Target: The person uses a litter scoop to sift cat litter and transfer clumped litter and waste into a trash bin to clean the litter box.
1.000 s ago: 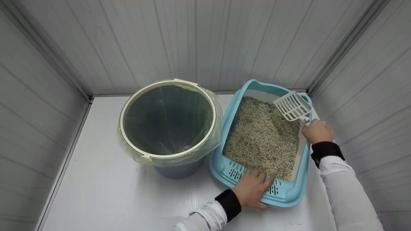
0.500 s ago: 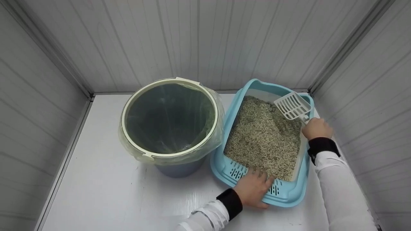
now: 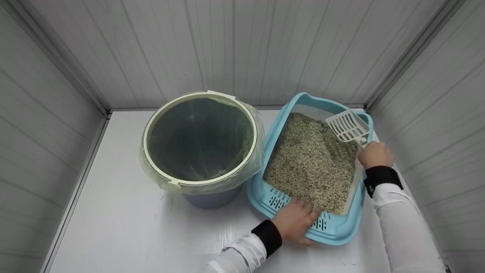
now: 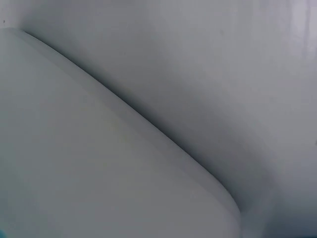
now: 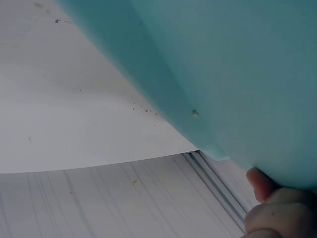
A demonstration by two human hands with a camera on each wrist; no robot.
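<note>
A light-blue litter box [image 3: 343,227] full of tan, grainy litter [image 3: 310,163] stands on the right, with darker clumps near its far end. My left hand [image 3: 295,221] rests on the box's slotted front ledge, fingers laid over it toward the litter and thumb at the outer edge. My right hand [image 3: 376,154] grips the handle of a white slotted litter scoop [image 3: 348,126]. The scoop's blade is over the far right part of the box. In the right wrist view, curled fingers [image 5: 282,213] show beside the blue box wall [image 5: 237,89]; the scoop is hidden there.
Left of the box, nearly touching it, stands a bin [image 3: 212,199] with a pale rim [image 3: 146,142] and a translucent yellowish bag liner [image 3: 242,178]. Grey panel walls [image 3: 235,53] enclose the white table [image 3: 121,212]. The left wrist view shows a pale, rounded-edged surface [image 4: 99,148].
The litter box has turned slightly, its front edge shifting left and its far right corner right. My left hand has moved left with it; the scoop has shifted a little right.
</note>
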